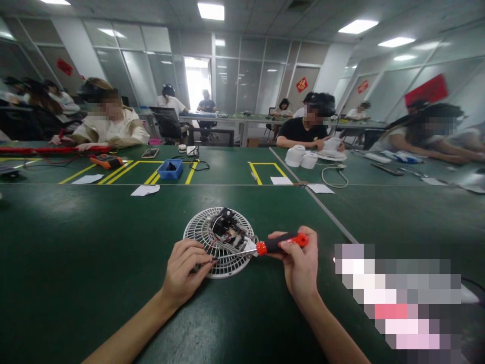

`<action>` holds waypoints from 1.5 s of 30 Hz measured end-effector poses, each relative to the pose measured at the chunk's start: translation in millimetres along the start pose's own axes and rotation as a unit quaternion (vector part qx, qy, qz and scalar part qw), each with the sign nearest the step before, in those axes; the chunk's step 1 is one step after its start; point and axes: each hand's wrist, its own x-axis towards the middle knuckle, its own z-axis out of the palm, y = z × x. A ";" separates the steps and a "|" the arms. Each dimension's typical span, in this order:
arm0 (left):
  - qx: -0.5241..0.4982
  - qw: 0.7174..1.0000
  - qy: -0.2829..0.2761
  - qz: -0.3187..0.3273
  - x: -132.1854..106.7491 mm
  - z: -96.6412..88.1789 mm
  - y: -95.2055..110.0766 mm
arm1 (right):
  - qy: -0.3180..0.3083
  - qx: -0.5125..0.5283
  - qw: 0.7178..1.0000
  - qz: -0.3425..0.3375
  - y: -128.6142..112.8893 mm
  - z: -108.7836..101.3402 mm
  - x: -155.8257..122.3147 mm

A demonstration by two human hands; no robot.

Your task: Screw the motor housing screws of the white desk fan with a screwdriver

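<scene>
Directly ahead, a round white fan grille (219, 241) is lying flat on the green table (76, 263), with a bare motor (227, 231) and its wiring sitting exposed at the middle. The left hand (185, 270) is gripping the grille's near rim with curled fingers. The right hand (299, 265) is closing fully around an orange-and-black screwdriver (278, 243), its tip meeting the motor's near side. Judging by this, any cover is already off, while the motor seems still fastened. Farther off, a blue tray (170, 169) is sitting among yellow markings, and other people are working at neighbouring tables
</scene>
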 end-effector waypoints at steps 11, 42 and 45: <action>-0.005 1.000 -0.006 0.001 0.4 0.7 0.8 | 0.003 -0.011 1.000 0.001 2.3 -0.7 0.6; -0.011 0.999 -0.024 -0.023 4.7 -0.1 4.0 | -0.023 -0.026 0.998 -0.055 1.6 0.4 -9.3; -0.010 0.999 -0.025 -0.023 5.4 -0.4 4.4 | -0.016 -0.026 0.998 -0.056 2.0 1.4 -9.2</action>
